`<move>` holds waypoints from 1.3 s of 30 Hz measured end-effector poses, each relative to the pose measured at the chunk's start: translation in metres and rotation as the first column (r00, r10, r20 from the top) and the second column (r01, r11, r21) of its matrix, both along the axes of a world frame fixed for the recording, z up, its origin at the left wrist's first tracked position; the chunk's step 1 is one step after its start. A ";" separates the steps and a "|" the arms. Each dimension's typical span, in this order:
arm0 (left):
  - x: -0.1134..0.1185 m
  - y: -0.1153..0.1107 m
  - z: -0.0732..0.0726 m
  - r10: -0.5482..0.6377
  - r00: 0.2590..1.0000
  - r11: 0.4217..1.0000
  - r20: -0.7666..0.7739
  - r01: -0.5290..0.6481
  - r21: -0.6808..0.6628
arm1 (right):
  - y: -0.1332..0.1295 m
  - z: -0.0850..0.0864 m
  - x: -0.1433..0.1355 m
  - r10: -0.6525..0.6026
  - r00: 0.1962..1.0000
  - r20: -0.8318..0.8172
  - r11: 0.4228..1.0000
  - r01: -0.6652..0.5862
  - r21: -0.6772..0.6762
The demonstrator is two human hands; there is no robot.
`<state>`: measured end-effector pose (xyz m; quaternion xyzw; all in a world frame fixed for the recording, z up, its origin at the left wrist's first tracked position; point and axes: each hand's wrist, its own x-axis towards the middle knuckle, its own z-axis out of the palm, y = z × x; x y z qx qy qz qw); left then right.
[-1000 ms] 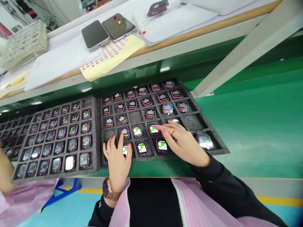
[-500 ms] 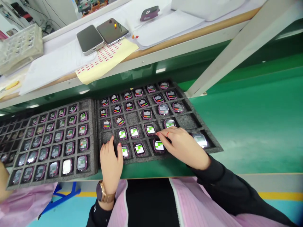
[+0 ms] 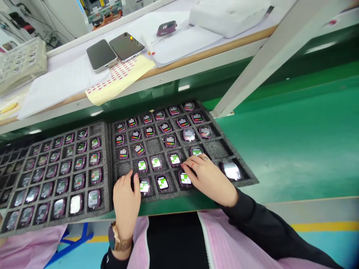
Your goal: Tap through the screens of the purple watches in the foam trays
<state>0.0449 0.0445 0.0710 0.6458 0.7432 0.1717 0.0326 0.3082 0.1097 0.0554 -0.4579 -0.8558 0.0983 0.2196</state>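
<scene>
A dark grey foam tray (image 3: 110, 170) holds several purple watches in square compartments; some screens are green and white, others dark with red and green marks. My left hand (image 3: 126, 194) rests at the tray's front left, its fingers apart with nothing in them, beside a watch (image 3: 145, 186) with a green-white screen. My right hand (image 3: 206, 175) lies over the front right part of the tray. Its fingertips touch down between two lit watches, one (image 3: 174, 159) behind and one (image 3: 185, 178) in front; its fingers are bent and partly hidden, and hold no visible watch.
A second foam tray (image 3: 105, 201) full of watches stands at the left, with a person's pink sleeve (image 3: 36, 239) below it. On the shelf behind are two phones (image 3: 101, 55), a yellow sticker sheet (image 3: 112, 84), papers and a purple device (image 3: 166, 28). A slanted white post (image 3: 252, 71) rises behind right.
The whole view has shifted slightly, so the trays sit a little lower and further left. Both hands keep nearly the same places over the tray.
</scene>
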 end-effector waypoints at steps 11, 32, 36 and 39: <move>-0.006 -0.019 0.018 -0.012 0.998 0.991 0.056 0.019 -0.132 | -0.019 0.019 0.020 0.065 0.994 -0.092 0.984 -0.079 -0.160; 0.003 -0.072 -0.037 -0.563 0.824 0.763 0.060 0.490 0.422 | 0.021 -0.001 0.094 -0.155 0.984 0.086 0.984 0.161 -0.077; 0.013 -0.065 -0.038 -0.582 0.811 0.744 0.053 0.505 0.437 | 0.021 0.002 0.091 -0.152 0.987 0.061 0.986 0.156 -0.062; 0.024 -0.060 -0.040 -0.599 0.800 0.737 0.047 0.526 0.425 | 0.023 0.009 0.081 -0.101 0.995 0.017 0.992 0.102 -0.069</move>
